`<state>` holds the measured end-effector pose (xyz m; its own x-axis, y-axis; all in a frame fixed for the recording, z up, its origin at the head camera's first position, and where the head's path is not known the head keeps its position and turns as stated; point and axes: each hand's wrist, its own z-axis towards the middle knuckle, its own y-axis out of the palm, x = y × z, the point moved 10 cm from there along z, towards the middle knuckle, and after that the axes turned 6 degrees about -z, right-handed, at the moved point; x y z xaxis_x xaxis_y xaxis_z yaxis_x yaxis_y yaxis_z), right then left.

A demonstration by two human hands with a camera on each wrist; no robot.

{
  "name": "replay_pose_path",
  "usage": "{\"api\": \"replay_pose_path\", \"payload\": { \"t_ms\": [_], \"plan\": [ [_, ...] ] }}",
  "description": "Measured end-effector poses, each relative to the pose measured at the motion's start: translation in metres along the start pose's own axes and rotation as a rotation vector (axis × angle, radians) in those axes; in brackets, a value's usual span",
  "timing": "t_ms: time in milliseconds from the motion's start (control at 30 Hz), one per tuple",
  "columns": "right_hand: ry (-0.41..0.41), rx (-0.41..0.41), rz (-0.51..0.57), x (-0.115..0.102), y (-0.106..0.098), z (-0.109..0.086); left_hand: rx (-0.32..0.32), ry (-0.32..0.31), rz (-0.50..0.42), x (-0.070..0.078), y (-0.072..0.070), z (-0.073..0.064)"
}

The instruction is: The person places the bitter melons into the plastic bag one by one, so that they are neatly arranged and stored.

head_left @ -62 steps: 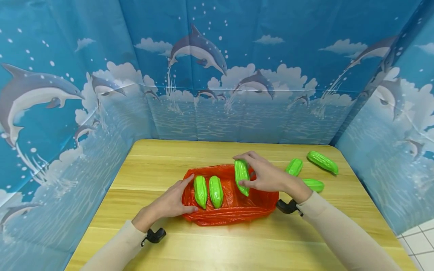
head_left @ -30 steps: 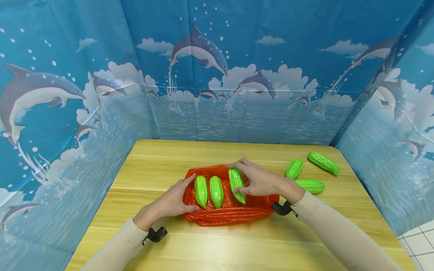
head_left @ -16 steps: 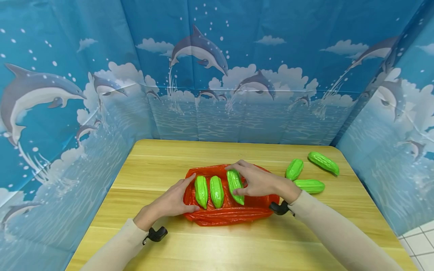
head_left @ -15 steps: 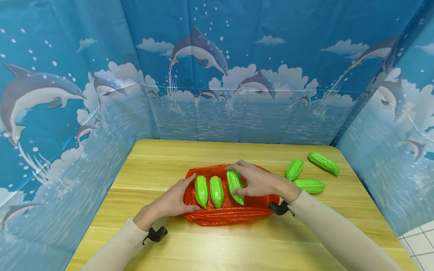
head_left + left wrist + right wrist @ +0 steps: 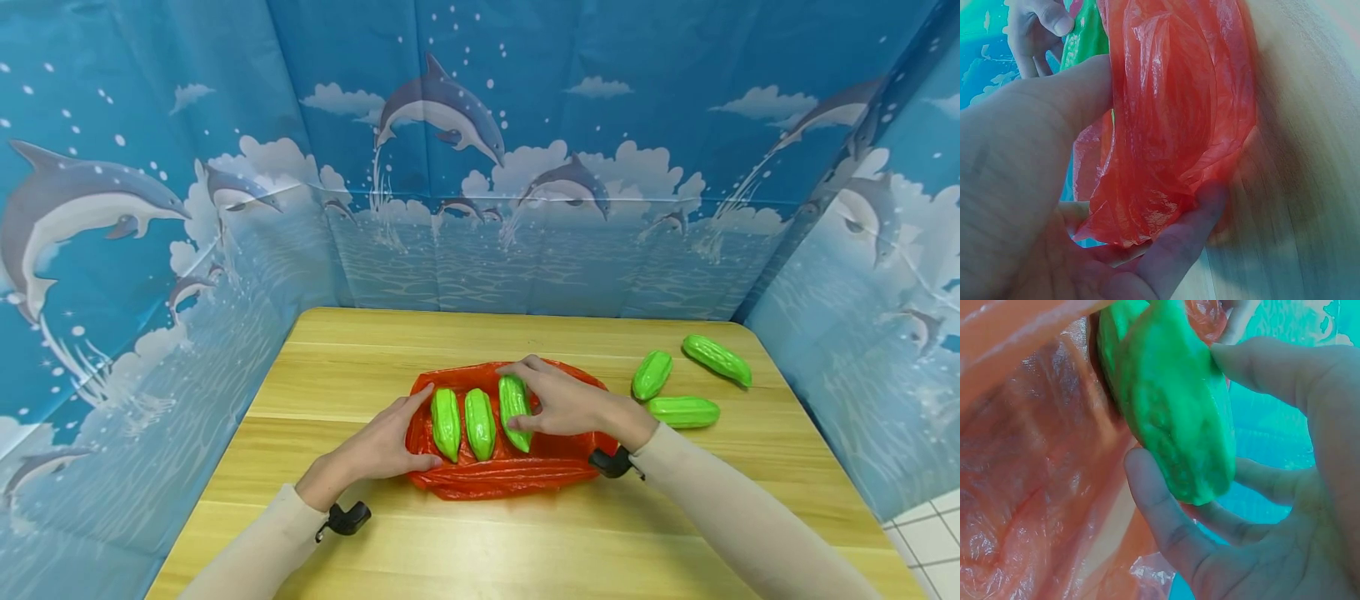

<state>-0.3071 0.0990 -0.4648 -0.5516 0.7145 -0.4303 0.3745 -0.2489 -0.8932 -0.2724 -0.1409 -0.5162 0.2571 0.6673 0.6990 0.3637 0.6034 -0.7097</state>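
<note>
A red plastic bag [image 5: 517, 479] lies with its mouth spread open on the table. My left hand [image 5: 382, 442] grips its left end, thumb over the rim and fingers round the outside in the left wrist view. Two green bitter melons, one on the left [image 5: 446, 423] and one beside it [image 5: 480, 423], lie side by side in the bag. To the right of them, my right hand [image 5: 566, 402] holds a third bitter melon [image 5: 514, 412] between thumb and fingers, inside the bag's mouth. The right wrist view shows this melon [image 5: 1179, 412] close up; whether it touches the bag's bottom I cannot tell.
Three more bitter melons lie on the right of the wooden table [image 5: 480, 554]: a short one [image 5: 651, 375], one in front [image 5: 684, 412] and one farther back [image 5: 716, 360]. A dolphin-print curtain [image 5: 540, 275] surrounds the table's back and sides.
My right hand has brought its bitter melon left and lower into the bag, turning it more upright, close to the other two. My left hand has stayed at the bag's left end.
</note>
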Motion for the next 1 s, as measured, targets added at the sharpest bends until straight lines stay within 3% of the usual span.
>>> {"api": "replay_pose_path", "payload": {
  "t_ms": [633,1000],
  "plan": [
    [0.015,-0.011,0.056,0.003,0.003,-0.009,-0.005,0.0,0.006,0.001,0.001,0.0],
    [0.009,0.068,0.042,0.003,-0.011,-0.019,-0.001,0.0,0.009,0.005,-0.002,-0.003]
  ]
}}
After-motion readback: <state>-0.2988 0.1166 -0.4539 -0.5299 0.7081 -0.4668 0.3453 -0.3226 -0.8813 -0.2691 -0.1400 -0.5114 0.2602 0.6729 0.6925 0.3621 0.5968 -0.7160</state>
